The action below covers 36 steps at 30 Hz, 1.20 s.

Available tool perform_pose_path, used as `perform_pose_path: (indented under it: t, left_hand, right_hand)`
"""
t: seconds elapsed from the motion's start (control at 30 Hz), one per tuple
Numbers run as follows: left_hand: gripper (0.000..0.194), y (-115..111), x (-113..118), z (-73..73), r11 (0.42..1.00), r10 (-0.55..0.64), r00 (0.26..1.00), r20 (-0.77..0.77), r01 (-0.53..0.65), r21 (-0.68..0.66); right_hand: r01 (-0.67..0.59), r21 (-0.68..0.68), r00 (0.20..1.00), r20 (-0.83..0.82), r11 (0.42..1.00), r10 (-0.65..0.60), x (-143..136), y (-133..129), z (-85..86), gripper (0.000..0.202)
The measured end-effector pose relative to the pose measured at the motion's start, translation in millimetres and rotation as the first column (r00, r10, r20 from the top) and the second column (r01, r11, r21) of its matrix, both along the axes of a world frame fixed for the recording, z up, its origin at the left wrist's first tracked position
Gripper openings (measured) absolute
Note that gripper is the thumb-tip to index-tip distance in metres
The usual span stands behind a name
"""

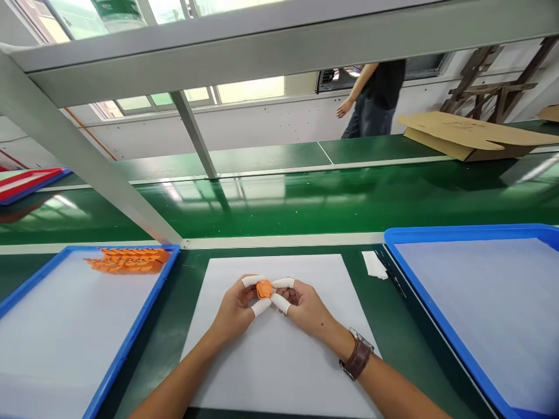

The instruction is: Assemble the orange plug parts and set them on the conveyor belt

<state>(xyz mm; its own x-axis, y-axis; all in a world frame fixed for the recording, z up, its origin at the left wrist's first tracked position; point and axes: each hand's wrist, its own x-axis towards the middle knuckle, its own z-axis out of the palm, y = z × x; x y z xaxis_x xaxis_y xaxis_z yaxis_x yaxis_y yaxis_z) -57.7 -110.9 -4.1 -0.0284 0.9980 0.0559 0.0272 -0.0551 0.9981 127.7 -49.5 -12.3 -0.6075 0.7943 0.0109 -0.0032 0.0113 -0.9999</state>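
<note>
A small orange plastic piece [264, 289], squarish with rounded corners, is held up over a white sheet [279, 361]. My left hand [238, 308] pinches it from the left between thumb and forefinger. From the right, my right hand [303, 305] closes thumb and forefinger at its edge, its other fingers curled under. White finger covers wrap the thumb and forefinger of both hands. A pale bit shows between the right fingertips and the piece; I cannot make out what it is. Several similar orange parts [131, 261] lie in rows in the left blue-rimmed tray [131, 337].
A second blue-rimmed tray [454, 349] with a white lining stands at right, a torn white scrap [374, 265] beside it. Behind runs a glossy green conveyor belt [305, 201]. A metal frame [279, 64] crosses overhead. Cardboard [476, 131] and a person [379, 99] are beyond.
</note>
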Motion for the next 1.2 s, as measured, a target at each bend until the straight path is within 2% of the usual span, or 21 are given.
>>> perform_pose_path:
  t: [0.07,0.13,0.2,0.3,0.37,0.47,0.53,0.63,0.8,1.0,1.2]
  left_hand:
    - [0.033,0,1,-0.2,1.000,-0.016,1.000,0.013,0.015,0.009]
    - [0.034,-1,3,-1.2,0.999,0.019,0.999,-0.028,-0.018,0.040]
    - [0.035,-3,4,-2.4,0.993,0.096,0.986,-0.138,-0.085,0.086]
    - [0.041,-7,5,-3.9,0.979,0.184,0.912,-0.367,-0.138,0.147]
    - [0.048,-10,6,-5.3,0.970,0.213,0.843,-0.494,-0.121,0.212]
    - [0.053,-12,8,-8.8,0.939,0.267,0.747,-0.608,-0.061,0.338]
    - [0.051,-12,8,-12.2,0.914,0.303,0.700,-0.646,-0.023,0.405]
    - [0.048,-11,8,-18.1,0.886,0.330,0.664,-0.670,0.025,0.462]
    - [0.043,-14,7,-23.9,0.879,0.340,0.642,-0.688,0.043,0.474]
    - [0.035,-13,9,-18.3,0.907,0.302,0.688,-0.660,0.006,0.422]
    - [0.036,-11,8,-18.0,0.912,0.256,0.707,-0.659,0.050,0.408]
  right_hand:
    - [0.002,0.000,1.000,0.013,1.000,-0.002,1,0,-1.7,0.026]
    - [-0.002,0.009,1.000,0.010,1.000,0.001,2,-1,-3.3,0.026]
    - [0.002,0.045,1.000,0.002,0.999,-0.002,2,-2,-3.3,0.030]
    - [0.028,0.132,0.999,0.016,0.991,-0.031,2,-5,0.3,0.041]
    - [0.082,0.177,0.996,0.008,0.981,-0.085,1,-7,2.7,0.039]
    - [0.164,0.222,0.986,-0.019,0.961,-0.164,-1,-6,3.3,0.023]
    - [0.164,0.240,0.986,-0.022,0.957,-0.163,-1,-6,1.7,0.017]
    - [0.145,0.248,0.989,-0.018,0.958,-0.145,-1,-6,-1.4,0.019]
    - [0.102,0.221,0.993,0.033,0.970,-0.112,1,-5,-4.1,0.020]
    - [0.040,0.242,0.993,0.095,0.969,-0.065,3,-4,-0.7,0.023]
    - [0.034,0.222,0.995,0.087,0.974,-0.054,1,-6,3.5,0.019]
